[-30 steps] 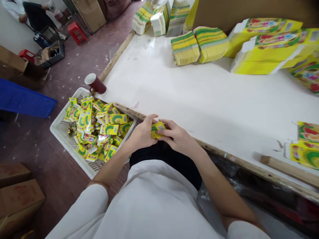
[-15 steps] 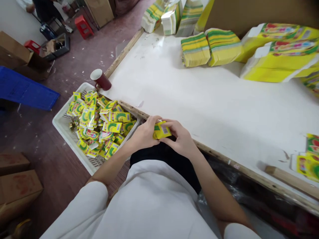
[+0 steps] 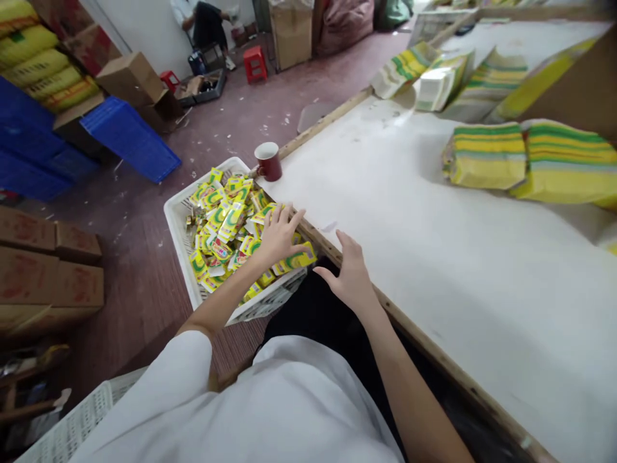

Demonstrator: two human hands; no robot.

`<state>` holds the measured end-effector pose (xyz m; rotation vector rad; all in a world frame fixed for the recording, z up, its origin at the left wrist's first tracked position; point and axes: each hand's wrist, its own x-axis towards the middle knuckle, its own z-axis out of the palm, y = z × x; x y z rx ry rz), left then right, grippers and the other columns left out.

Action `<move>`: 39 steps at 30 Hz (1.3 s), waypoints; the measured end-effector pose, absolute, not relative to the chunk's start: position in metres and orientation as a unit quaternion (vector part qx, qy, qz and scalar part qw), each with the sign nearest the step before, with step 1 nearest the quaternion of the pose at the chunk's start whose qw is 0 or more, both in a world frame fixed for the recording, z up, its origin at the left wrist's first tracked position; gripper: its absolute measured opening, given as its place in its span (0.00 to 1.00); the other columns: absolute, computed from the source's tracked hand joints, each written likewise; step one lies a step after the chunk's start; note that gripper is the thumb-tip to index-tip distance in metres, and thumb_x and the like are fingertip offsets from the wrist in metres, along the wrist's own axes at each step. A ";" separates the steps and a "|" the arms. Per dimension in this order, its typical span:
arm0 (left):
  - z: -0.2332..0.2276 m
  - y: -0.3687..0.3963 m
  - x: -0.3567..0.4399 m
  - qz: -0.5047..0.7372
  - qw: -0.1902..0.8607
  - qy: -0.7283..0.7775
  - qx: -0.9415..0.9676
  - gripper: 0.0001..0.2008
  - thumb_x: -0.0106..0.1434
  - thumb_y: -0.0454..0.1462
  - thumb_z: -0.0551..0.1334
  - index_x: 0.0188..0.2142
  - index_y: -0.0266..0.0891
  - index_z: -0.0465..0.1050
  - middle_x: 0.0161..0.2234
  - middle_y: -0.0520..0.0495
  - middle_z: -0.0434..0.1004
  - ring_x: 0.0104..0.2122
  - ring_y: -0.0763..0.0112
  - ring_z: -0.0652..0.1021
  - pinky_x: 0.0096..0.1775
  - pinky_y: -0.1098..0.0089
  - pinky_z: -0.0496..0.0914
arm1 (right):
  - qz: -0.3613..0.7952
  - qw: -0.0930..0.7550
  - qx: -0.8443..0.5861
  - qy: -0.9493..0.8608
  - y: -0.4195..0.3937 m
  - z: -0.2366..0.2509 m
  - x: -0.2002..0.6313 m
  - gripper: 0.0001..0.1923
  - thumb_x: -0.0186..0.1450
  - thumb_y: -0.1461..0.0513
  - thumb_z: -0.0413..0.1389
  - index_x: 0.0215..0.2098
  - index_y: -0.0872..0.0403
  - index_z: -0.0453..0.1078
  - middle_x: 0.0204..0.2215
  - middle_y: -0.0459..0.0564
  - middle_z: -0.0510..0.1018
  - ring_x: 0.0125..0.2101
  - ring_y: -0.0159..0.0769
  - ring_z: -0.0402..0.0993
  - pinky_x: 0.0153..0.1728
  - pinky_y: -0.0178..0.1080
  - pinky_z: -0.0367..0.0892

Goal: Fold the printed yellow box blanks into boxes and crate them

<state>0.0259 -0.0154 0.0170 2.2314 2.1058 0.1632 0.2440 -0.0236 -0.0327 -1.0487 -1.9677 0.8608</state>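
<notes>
My left hand [image 3: 281, 239] is over the near right part of a white plastic basket [image 3: 179, 238], its fingers spread. Small yellow-and-green cardboard boxes [image 3: 231, 222] fill that basket in a loose heap. One yellow box [image 3: 297, 258] lies just under my left thumb, near the basket's rim; I cannot tell whether the thumb touches it. My right hand [image 3: 351, 273] hovers by the wooden edge of the white table [image 3: 385, 212], thumb and fingers apart with nothing between them.
A maroon mug [image 3: 268, 162] stands at the table's corner beside the basket. Bundles of flat yellow cartons [image 3: 489, 157] lie farther back on the table. Brown boxes [image 3: 53, 270], a blue crate [image 3: 132, 138] and a red stool [image 3: 254, 64] are on the floor. A person sits at the back.
The small yellow box held between both hands has been let go. My left hand has moved left over the basket and opened. The right hand has opened too; the view has turned left.
</notes>
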 end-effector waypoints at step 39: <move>-0.048 -0.145 -0.202 0.011 0.034 0.912 0.408 0.24 0.68 0.44 0.57 0.60 0.39 0.69 0.63 0.37 0.69 0.64 0.56 0.70 0.62 0.60 0.65 | 0.325 0.029 -0.262 -0.908 -0.009 -0.073 0.099 0.45 0.60 0.58 0.66 0.72 0.53 0.57 0.72 0.66 0.52 0.71 0.62 0.49 0.68 0.61 0.50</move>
